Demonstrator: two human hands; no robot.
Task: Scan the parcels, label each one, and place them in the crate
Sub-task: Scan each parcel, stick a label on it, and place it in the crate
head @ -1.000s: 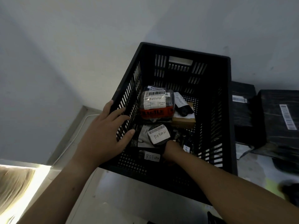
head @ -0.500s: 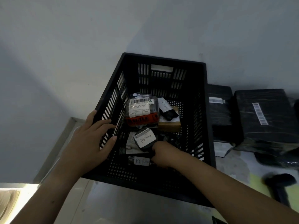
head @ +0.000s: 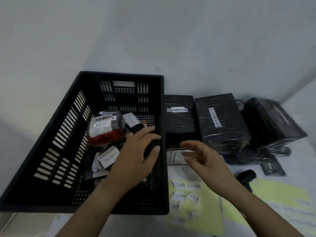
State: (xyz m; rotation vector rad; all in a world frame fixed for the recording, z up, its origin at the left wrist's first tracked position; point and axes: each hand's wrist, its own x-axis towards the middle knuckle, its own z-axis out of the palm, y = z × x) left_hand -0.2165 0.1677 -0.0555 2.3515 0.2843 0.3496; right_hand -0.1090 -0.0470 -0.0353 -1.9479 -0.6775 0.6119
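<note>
Left hand (head: 136,158) at frame centre, reaching in from the bottom edge, palm down, fingers spread and only lightly bent, gripping nothing; poised over the inner right side of the crate (head: 119,74), fingertips close to its right wall, contact with it not clear. Right hand (head: 203,156) just right of that wall, above the worktop (head: 299,151), fingers loose and pointing left, likewise empty. Under and left of the left hand, the black slotted crate across the left half of the frame, its far end against a pale wall (head: 153,31). Inside it, several parcels already lying: a red-taped parcel (head: 104,132) with a barcode and a white label reading RETURN; a small dark parcel (head: 135,124) with a white slip, at the upper right of the pile; a rounded parcel (head: 108,157) labelled RETURN, lower in the pile, partly behind the left hand. Right of the crate and outside it, a row of black-wrapped parcels on the worktop: the first wrapped parcel (head: 179,120) just beside the crate's right wall, the second wrapped parcel (head: 220,122) with a barcode strip on top, the third wrapped parcel (head: 271,122) at far right. In front of these, flat black pouches (head: 271,166). At lower right, a yellow sheet (head: 205,216) with small white RETURN labels (head: 178,185) on it, and beside the right wrist a dark rounded object (head: 246,176), kind not clear.
</note>
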